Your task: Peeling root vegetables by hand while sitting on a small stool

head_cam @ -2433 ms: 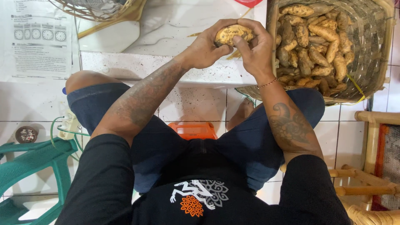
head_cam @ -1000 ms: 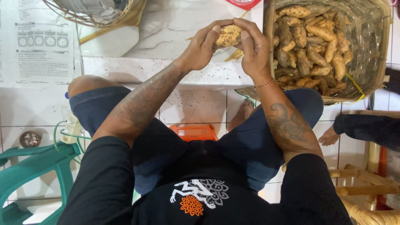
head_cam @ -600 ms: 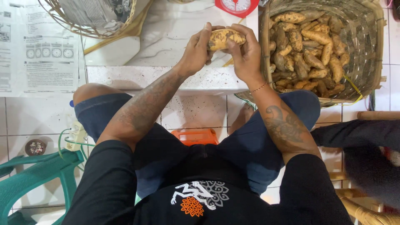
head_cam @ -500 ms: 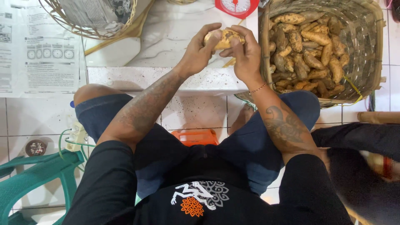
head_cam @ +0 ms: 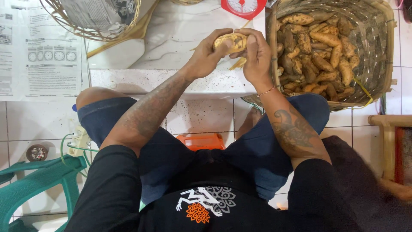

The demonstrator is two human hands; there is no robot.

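Observation:
Both my hands hold one yellowish-brown tuber above a low white marbled table. My left hand grips it from the left and below. My right hand closes over its right end, fingers curled around it. Whether that hand also holds a tool, I cannot tell. Just to the right stands a large woven basket filled with several similar brown and orange tubers.
A red kitchen scale sits at the table's far edge. A wire-like woven basket with a paper inside stands at upper left. A printed sheet lies left. A green plastic chair, an orange stool, and a wooden frame surround my legs.
My hands have turned the tuber and shifted slightly up the view. A person's dark-sleeved arm that reached in at the right has spread lower along the right edge.

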